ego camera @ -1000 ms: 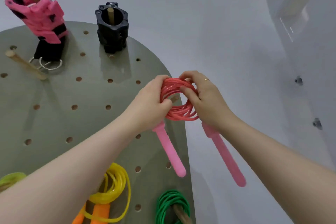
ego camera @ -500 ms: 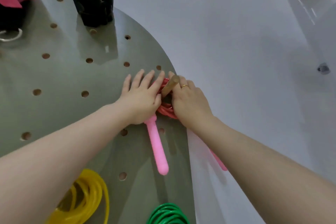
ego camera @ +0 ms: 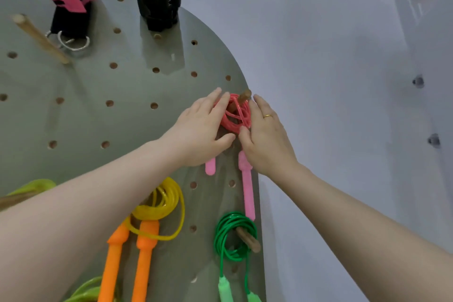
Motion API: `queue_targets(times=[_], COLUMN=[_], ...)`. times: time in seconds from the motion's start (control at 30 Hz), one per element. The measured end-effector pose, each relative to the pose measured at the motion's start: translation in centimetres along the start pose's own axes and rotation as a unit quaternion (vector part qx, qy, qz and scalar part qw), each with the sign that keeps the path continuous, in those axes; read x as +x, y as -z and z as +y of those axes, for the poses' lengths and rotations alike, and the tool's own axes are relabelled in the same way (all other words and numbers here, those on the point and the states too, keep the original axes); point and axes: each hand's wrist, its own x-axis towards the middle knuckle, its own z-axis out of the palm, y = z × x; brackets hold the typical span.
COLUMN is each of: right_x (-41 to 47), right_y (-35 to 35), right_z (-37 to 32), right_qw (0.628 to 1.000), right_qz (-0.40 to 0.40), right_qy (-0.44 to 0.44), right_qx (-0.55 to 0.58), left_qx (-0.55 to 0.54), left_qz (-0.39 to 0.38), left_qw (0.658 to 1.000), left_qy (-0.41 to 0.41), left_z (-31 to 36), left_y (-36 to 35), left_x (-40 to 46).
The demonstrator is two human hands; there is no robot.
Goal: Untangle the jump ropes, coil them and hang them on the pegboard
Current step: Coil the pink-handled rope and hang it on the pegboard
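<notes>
While both hands flank it, the left hand (ego camera: 201, 130) and right hand (ego camera: 264, 137) lie with fingers straight, pressing the coiled red plastic jump rope (ego camera: 236, 115) looped over the short wooden peg (ego camera: 241, 99) between them. Its two pink handles (ego camera: 247, 186) hang downward against the grey-green pegboard (ego camera: 98, 86), nearer the right hand. No writing is legible.
</notes>
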Motion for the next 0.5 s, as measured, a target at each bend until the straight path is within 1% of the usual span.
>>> queue_targets(times=[0.17, 0.23, 0.37, 0.43, 0.5], right_x=[-4.6, -7.2, -14.2, -18.5, -23.5], right_y=[1.6, 1.7, 1.1, 0.6, -0.2], right_z=[-2.7, -3.6, -6.0, -7.6, -9.3], right_qw=[0.999, 0.999, 0.995, 0.986, 0.967], right_qz=[0.009, -0.003, -0.073, -0.136, -0.219], right_qy=[-0.014, -0.013, 0.014, 0.030, 0.033], right_qx=[0.033, 0.041, 0.063, 0.097, 0.128], left_qx=[0.011, 0.001, -0.040, -0.061, -0.072], left_qz=[-0.011, -0.013, -0.033, -0.052, -0.095], left_qw=[1.000, 1.000, 0.997, 0.993, 0.988], left_qy=[-0.011, -0.005, 0.048, 0.082, 0.103], left_z=[1.3, 1.8, 2.4, 2.7, 3.0], left_y=[2.4, 2.7, 2.3, 1.9, 1.1], left_x=[-4.8, -7.5, -14.4, -19.1, -24.8])
